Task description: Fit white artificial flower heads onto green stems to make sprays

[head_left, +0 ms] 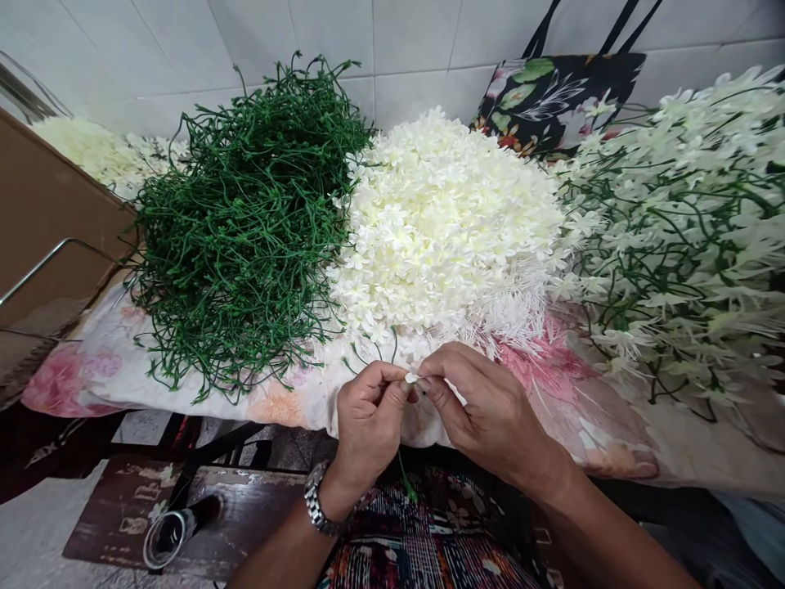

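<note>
Both hands meet at the front edge of the cloth-covered surface, fingertips almost touching. My left hand (373,409), with a metal watch on its wrist, pinches a green plastic flower stem (405,476), whose thin branches show above and below the fingers. Against it, my right hand (482,401) pinches a small white artificial flower (410,378), mostly covered by the fingertips. Just beyond the hands lies a heap of loose white flower heads (447,221). To its left is a tangled pile of green plastic stems (245,213).
Assembled white flower sprays (687,245) are heaped at the right. A cardboard box (55,213) with a metal wire stands at the left. Behind the flowers, a floral black bag (558,102) leans by the tiled wall. Lower left, a glass cup (164,540) sits on a wooden bench (251,511).
</note>
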